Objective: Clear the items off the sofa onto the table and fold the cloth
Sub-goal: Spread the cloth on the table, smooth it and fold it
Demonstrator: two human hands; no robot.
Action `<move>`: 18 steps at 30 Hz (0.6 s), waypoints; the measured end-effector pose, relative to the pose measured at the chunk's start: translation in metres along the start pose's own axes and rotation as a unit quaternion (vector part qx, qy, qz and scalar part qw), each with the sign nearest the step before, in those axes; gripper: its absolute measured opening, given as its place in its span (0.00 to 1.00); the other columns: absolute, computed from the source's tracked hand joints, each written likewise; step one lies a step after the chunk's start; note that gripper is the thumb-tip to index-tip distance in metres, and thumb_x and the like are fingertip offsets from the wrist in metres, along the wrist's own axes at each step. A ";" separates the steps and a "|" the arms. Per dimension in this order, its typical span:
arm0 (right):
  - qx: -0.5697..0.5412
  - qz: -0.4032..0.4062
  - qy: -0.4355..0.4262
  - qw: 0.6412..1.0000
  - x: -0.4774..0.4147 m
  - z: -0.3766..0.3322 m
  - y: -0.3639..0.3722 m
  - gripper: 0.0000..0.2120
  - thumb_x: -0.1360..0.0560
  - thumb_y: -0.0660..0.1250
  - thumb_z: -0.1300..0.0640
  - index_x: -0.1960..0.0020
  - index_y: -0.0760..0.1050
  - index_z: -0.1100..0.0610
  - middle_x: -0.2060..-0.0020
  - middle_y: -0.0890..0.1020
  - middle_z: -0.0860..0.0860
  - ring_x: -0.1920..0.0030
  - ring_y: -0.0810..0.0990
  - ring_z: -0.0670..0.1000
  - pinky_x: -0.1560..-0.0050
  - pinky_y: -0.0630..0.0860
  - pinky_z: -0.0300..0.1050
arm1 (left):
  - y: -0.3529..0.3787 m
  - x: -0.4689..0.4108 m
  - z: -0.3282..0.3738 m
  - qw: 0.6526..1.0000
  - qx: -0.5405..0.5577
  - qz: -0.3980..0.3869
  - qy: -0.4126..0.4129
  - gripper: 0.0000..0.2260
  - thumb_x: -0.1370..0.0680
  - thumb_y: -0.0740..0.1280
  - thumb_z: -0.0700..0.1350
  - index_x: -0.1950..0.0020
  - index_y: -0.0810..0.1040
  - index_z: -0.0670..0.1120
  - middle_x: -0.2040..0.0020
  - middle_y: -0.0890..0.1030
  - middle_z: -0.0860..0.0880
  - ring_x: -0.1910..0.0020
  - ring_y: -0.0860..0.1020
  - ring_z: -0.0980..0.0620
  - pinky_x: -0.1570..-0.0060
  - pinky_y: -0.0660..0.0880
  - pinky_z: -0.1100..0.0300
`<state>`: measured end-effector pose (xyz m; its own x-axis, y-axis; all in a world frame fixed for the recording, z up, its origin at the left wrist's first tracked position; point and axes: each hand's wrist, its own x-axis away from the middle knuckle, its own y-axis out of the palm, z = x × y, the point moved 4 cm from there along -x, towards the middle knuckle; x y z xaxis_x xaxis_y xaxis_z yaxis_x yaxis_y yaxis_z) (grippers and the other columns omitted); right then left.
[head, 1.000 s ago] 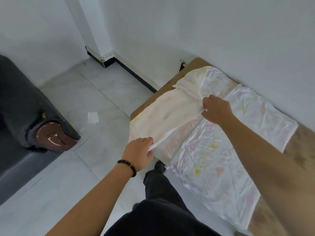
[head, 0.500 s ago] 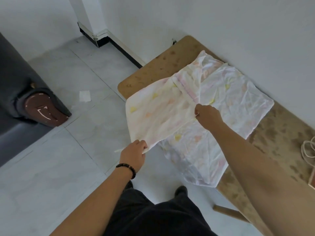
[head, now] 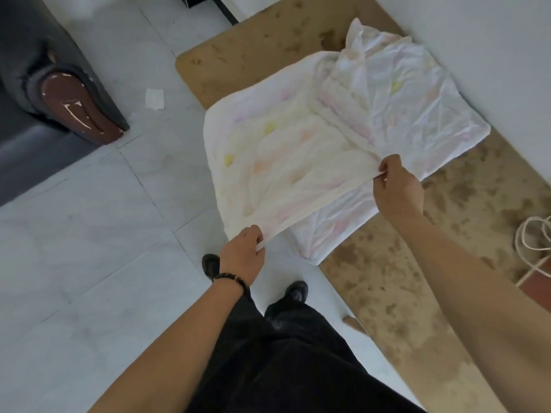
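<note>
Two hands (head: 242, 255) (head: 398, 190), cloth (head: 286, 162) edge pinched between

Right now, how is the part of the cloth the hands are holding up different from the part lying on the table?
The lifted part of the cloth hangs in the air, pinched by the left hand and right hand; the lying part rests flat on the table. The lifted part looks creamy and smoother; the lying part looks whiter and more wrinkled. Both are one cloth with faint pink and yellow marks.
</note>
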<state>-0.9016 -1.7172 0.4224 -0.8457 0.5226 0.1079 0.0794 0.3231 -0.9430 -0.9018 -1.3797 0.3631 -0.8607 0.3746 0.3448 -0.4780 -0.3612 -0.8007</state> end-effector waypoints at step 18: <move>0.117 -0.102 0.066 0.986 0.030 0.070 0.025 0.12 0.19 0.55 0.59 0.38 0.69 0.56 0.48 0.78 0.59 0.52 0.78 0.63 0.56 0.74 0.52 | 0.085 0.027 0.050 0.980 -0.077 -0.181 0.000 0.24 0.22 0.61 0.34 0.28 0.63 0.48 0.26 0.60 0.46 0.50 0.77 0.44 0.51 0.76 0.55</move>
<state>-0.9614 -1.7486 0.3803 -0.7538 0.5693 0.3281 -0.2219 0.2494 -0.9426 -0.9749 -1.4432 0.3287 -0.6399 0.4539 0.6201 -0.7198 -0.0716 -0.6905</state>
